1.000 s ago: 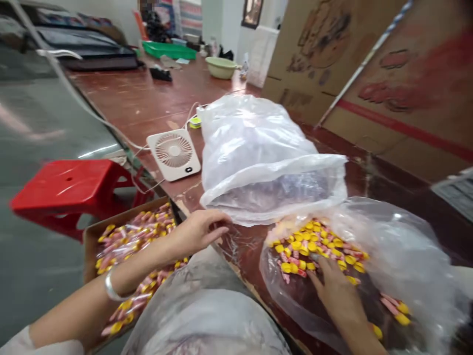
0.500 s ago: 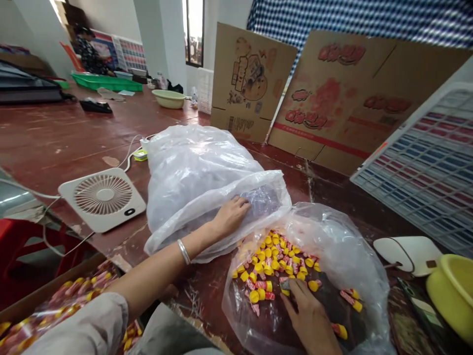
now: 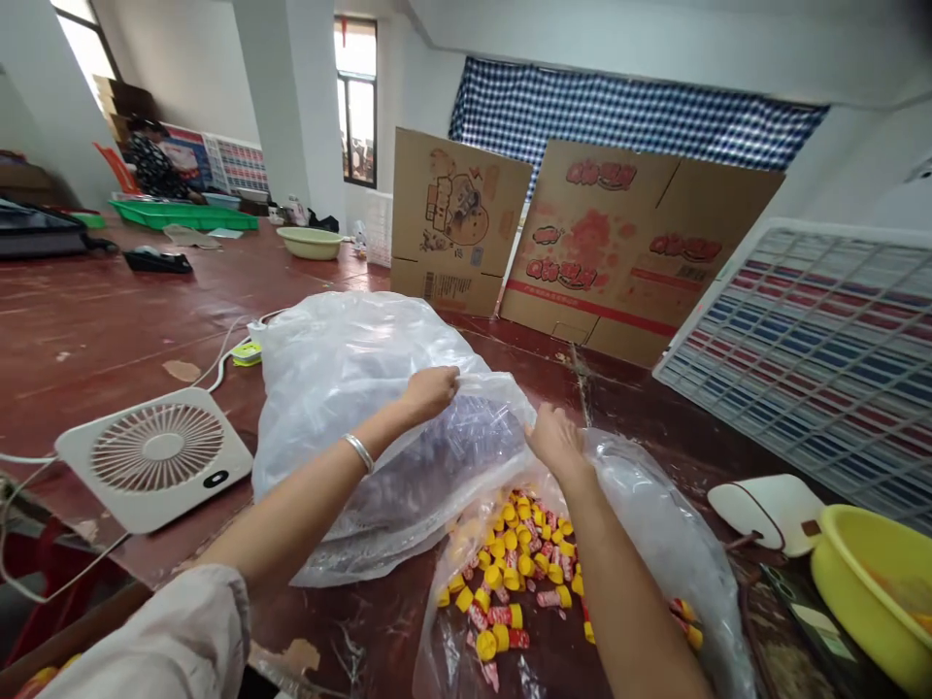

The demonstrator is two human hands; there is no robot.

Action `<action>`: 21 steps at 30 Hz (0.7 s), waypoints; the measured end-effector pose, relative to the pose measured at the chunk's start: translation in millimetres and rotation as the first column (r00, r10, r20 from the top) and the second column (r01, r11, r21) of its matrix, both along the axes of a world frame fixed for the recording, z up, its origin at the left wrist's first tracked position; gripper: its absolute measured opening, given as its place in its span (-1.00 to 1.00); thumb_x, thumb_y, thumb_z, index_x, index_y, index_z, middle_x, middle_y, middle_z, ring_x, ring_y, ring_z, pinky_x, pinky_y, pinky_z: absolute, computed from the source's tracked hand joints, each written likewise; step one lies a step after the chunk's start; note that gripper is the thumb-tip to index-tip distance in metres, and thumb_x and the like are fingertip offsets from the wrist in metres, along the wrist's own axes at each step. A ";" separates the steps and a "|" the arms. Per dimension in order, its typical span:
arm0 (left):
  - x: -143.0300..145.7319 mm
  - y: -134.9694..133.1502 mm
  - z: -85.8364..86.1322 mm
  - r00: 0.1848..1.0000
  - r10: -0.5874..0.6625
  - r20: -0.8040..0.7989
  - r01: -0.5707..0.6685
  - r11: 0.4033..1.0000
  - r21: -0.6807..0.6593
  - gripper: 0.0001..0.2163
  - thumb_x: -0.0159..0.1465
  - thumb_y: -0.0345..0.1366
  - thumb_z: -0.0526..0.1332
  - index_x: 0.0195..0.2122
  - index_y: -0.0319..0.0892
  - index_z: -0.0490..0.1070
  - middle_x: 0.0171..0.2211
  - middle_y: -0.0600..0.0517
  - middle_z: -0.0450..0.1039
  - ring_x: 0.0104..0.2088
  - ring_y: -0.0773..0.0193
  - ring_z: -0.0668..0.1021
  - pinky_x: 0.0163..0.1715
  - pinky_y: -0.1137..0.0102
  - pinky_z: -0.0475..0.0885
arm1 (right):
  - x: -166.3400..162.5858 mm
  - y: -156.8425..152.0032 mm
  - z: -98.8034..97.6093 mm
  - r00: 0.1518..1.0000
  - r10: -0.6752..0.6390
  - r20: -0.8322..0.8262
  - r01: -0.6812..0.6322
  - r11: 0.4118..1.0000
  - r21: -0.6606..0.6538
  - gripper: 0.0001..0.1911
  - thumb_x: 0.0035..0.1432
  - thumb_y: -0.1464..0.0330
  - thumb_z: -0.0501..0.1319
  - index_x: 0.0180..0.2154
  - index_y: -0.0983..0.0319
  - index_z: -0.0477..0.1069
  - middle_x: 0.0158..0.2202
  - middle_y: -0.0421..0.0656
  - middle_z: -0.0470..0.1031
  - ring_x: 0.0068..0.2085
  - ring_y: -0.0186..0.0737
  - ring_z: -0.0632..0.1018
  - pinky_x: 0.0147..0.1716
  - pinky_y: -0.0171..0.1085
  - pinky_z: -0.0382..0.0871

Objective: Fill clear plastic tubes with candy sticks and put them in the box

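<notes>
A large clear plastic bag (image 3: 342, 379) full of small transparent pieces lies on the dark red table (image 3: 94, 320). My left hand (image 3: 429, 390) grips the top of the bag's folded rim, fingers closed on the plastic. My right hand (image 3: 554, 439) pinches the same rim farther right. Just below my hands, a second clear bag (image 3: 655, 524) lies open, with several small pink pieces with yellow caps (image 3: 520, 573) inside. A silver bracelet (image 3: 359, 451) circles my left wrist.
A white desk fan (image 3: 152, 456) with its cable lies to the left. Cardboard boxes (image 3: 582, 252) lean at the back. A gridded tray (image 3: 815, 340), a white scoop (image 3: 772, 510) and a yellow basin (image 3: 874, 582) are to the right. A person (image 3: 149, 160) sits far back left.
My right hand left the bag of yellow-capped pieces and rose to the big bag's rim. My left hand shifted up along that rim. The view has swung right and upward.
</notes>
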State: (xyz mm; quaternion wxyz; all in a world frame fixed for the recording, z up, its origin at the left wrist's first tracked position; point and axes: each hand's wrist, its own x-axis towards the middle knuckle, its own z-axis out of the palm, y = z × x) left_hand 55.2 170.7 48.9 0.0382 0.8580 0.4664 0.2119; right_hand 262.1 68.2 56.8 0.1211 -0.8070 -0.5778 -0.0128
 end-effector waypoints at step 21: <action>-108.4 -189.7 -62.9 0.942 -0.124 0.313 0.014 0.944 0.331 -0.70 0.30 -0.40 0.16 0.07 -0.12 0.36 -0.06 -0.10 0.48 -0.03 0.10 0.50 0.01 0.19 0.44 | -8.0 -34.6 -22.4 0.661 0.539 -0.522 -0.400 0.842 0.363 -0.58 0.22 0.05 0.12 -0.24 0.27 0.48 -0.30 -0.11 0.55 -0.29 -0.18 0.50 -0.33 -0.29 0.35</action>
